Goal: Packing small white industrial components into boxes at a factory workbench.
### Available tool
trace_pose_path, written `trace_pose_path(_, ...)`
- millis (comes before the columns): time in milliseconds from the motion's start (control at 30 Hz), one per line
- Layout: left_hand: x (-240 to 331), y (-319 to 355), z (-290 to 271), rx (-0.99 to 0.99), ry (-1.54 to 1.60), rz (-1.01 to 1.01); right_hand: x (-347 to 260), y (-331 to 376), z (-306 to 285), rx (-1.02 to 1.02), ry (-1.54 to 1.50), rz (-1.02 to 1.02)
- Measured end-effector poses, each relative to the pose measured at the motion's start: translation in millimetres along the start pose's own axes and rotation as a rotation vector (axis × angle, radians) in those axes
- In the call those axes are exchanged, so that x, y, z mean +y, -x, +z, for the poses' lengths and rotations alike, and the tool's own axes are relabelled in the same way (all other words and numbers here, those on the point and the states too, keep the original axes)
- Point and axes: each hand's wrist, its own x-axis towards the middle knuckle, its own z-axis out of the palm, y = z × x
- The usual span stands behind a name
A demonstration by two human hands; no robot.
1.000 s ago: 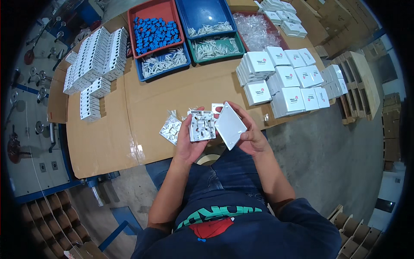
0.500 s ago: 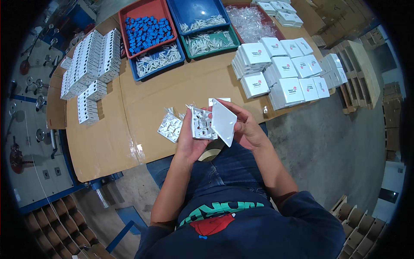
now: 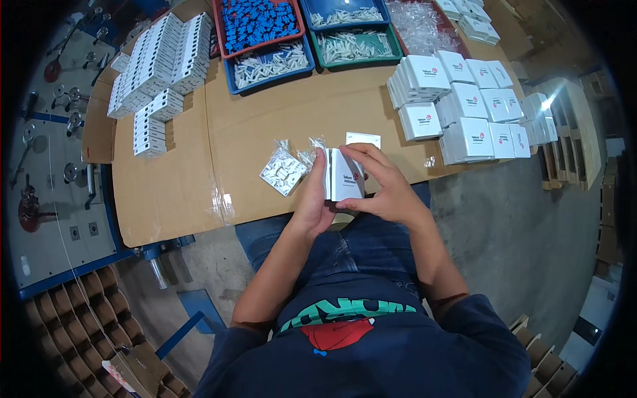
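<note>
Above the table's near edge, my left hand (image 3: 310,207) is closed around a white square plastic box base (image 3: 328,178), its palm and thumb along the left side. My right hand (image 3: 393,191) grips the matching white cover (image 3: 346,182) with thumb and fingers at its edges, the printed face turned up. Cover and base lie against each other, with a narrow dark line between them; whether they are fastened I cannot tell. To the left lies another open white base (image 3: 283,172) with a small clear bag (image 3: 317,144) near it. Behind my right fingers rests a flat white piece (image 3: 363,139).
Stacked white boxes (image 3: 424,123) stand at the right, rows of white bases (image 3: 151,132) at the left. Along the back sit a red tray (image 3: 304,20) of blue parts, blue (image 3: 232,86) and green (image 3: 398,56) trays of small white pieces, and clear bags (image 3: 418,30).
The cover, tilted apart from the base before, has been turned over and brought against it, hiding the base's inside. The whole view has shifted, so the table things sit higher and further right.
</note>
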Motion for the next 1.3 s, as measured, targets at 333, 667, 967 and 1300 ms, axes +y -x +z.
trace_pose_path(333,0,0,7,0.024,-0.037,0.032,0,-3,2,0.006,0.027,-0.008)
trace_pose_path(667,0,0,-2,0.039,-0.092,-0.002,2,-3,1,0.006,0.118,-0.104)
trace_pose_path(967,-1,5,15,-0.077,-0.161,0.214,-16,4,-9,0.077,0.154,-0.236)
trace_pose_path(1300,0,7,14,-0.079,-0.188,0.237,-17,5,-4,0.072,0.163,-0.193)
